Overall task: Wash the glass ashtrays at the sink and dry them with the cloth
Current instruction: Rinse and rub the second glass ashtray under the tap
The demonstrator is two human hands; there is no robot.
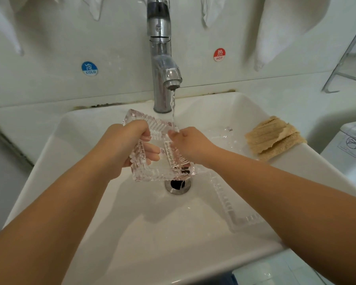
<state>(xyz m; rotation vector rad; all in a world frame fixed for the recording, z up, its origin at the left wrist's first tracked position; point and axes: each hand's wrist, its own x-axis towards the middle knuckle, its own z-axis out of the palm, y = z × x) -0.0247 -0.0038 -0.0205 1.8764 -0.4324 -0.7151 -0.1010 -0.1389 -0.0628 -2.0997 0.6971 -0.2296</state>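
Over the white sink [74, 153], I hold a square cut-glass ashtray [152, 153] tilted under the running chrome tap [162, 64]. My left hand [130, 145] grips its left rim, thumb on top and fingers curled beneath, showing through the glass. My right hand [188, 144] presses on the right rim with its fingers bent, the stream of water [173, 108] landing on them. A second glass ashtray [232, 204] lies in the basin under my right forearm, near the drain [177, 185]. A tan cloth [272, 137] rests on the sink's right edge.
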